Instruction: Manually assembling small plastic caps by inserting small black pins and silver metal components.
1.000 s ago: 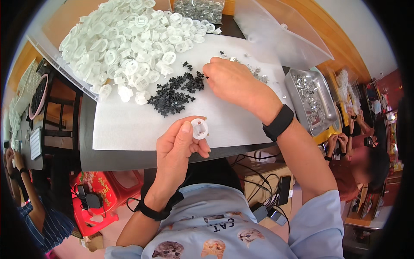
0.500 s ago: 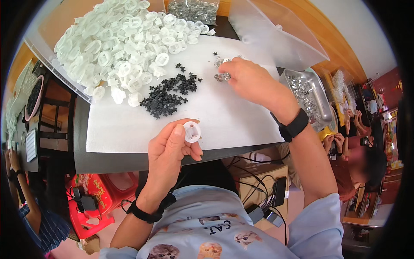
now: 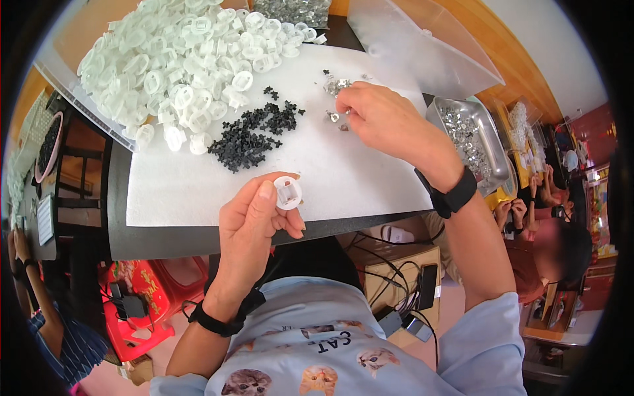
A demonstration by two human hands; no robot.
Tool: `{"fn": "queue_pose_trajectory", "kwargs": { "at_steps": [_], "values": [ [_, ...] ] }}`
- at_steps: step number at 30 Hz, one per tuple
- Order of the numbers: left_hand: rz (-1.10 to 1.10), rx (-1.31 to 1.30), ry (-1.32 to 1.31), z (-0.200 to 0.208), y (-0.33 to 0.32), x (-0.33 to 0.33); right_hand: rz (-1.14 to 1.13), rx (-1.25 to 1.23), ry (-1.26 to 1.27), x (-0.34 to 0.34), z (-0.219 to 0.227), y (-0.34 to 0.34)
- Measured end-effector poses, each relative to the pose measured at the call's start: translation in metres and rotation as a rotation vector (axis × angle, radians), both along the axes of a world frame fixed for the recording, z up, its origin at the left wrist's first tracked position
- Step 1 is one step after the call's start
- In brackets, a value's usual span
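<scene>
Between the thumb and fingers of my left hand (image 3: 246, 210) is a round white plastic housing (image 3: 288, 193), its slotted face turned up. It is above the near edge of the white sheet (image 3: 317, 178). My right hand (image 3: 383, 119) reaches to the far right of the sheet, fingertips pinched together at a small heap of metal clips (image 3: 335, 86). Whether a clip is between those fingertips is hidden. A pile of small black cross-shaped parts (image 3: 247, 142) lies left of centre. Behind it rises a big heap of the same white housings (image 3: 178, 72).
A steel tray (image 3: 492, 142) of metal pieces stands at the right. Behind the sheet are a bag of metal parts (image 3: 294, 12) and a clear plastic panel (image 3: 429, 49). A red stool (image 3: 158, 290) and a cable-covered box (image 3: 403, 297) are below the table. Other people work at both sides.
My right fingertips have shifted slightly within the clip heap, and a few clips now lie apart beside them. My left hand keeps the housing; the whole view has shifted a little.
</scene>
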State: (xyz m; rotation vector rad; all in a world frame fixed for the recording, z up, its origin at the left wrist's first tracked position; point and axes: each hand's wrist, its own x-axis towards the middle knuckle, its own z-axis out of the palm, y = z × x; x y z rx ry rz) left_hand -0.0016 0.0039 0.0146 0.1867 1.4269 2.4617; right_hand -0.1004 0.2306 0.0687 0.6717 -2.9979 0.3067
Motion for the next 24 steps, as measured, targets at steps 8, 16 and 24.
{"fn": "queue_pose_trajectory", "kwargs": {
  "at_steps": [8,16,24],
  "values": [
    [0.009,-0.001,-0.002,0.001,0.000,0.001,-0.027,-0.005,-0.087,0.012,-0.006,-0.005],
    [0.010,-0.001,-0.013,0.003,0.000,0.000,0.022,-0.087,-0.023,0.019,-0.012,-0.002],
    [0.033,-0.023,-0.007,0.003,0.003,0.000,-0.119,-0.070,-0.011,0.015,-0.015,-0.004]
  ]
}}
